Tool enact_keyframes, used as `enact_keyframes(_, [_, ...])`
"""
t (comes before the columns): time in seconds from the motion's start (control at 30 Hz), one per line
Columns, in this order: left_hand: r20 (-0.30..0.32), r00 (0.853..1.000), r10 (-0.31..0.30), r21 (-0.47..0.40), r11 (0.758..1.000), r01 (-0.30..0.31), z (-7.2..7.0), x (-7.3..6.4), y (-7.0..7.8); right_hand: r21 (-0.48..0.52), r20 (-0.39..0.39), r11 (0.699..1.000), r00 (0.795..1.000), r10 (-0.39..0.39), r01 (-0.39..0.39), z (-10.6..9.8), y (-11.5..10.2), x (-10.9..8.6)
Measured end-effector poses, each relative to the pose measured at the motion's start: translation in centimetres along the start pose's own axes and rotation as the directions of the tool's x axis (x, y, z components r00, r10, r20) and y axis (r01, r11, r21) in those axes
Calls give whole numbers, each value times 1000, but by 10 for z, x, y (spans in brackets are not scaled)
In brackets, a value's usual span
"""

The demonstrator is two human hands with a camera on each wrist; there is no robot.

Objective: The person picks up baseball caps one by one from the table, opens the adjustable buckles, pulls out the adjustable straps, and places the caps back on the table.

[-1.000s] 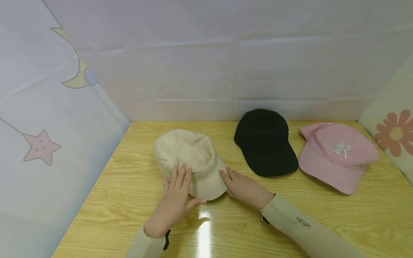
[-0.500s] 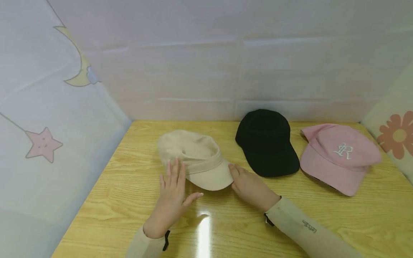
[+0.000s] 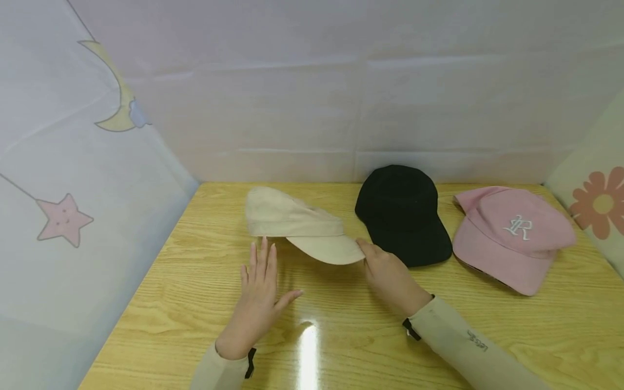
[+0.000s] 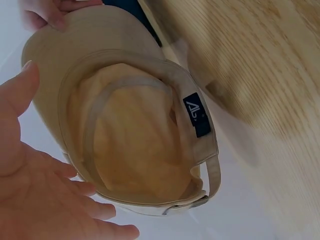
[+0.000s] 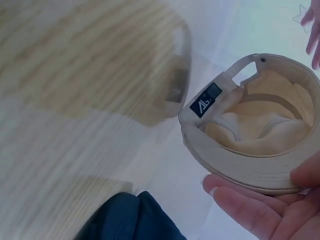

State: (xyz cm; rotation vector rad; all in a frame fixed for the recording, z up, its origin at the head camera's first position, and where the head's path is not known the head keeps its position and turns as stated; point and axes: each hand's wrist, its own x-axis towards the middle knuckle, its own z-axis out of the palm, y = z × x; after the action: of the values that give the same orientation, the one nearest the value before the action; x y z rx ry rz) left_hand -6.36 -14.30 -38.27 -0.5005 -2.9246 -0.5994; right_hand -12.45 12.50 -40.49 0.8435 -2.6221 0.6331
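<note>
A beige cap (image 3: pixel 297 216) hangs tilted above the table, its brim toward the right. My right hand (image 3: pixel 392 279) pinches the brim's right edge; in the right wrist view the thumb lies on one face of the brim (image 5: pixel 240 167) and fingers on the other. The left wrist view looks into the cap's hollow inside (image 4: pixel 135 135), with a dark label (image 4: pixel 197 115) and an adjustable back strap. My left hand (image 3: pixel 255 300) is spread with straight fingers just below the crown in the head view; whether a fingertip touches the cap I cannot tell.
A black cap (image 3: pixel 402 216) lies on the wooden table (image 3: pixel 195 303) close behind my right hand. To its right lies a pink cap (image 3: pixel 517 233) with a white letter. A pale cloth backdrop (image 3: pixel 292 108) rises along the table's back edge and sides.
The beige cap has come up off the table and tipped, its brim moving right and away with my right hand. My left hand has slid off the crown and stays nearly in place.
</note>
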Motion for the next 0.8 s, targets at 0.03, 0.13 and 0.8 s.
enact_keyframes(0.03, [1, 1000, -2, -2, 1000, 2, 0, 0, 0, 12, -9, 1000, 1000, 9, -8, -1, 0, 0])
enact_keyframes(0.13, [-1, 1000, -5, -2, 1000, 5, 0, 0, 0, 52, -24, 998, 999, 37, -36, -6, 1, 0])
enact_keyframes(0.8, [8, 991, -137, -41, 990, 137, -1, 4, -1, 291, 31, 937, 981, 193, -194, -26, 3, -8])
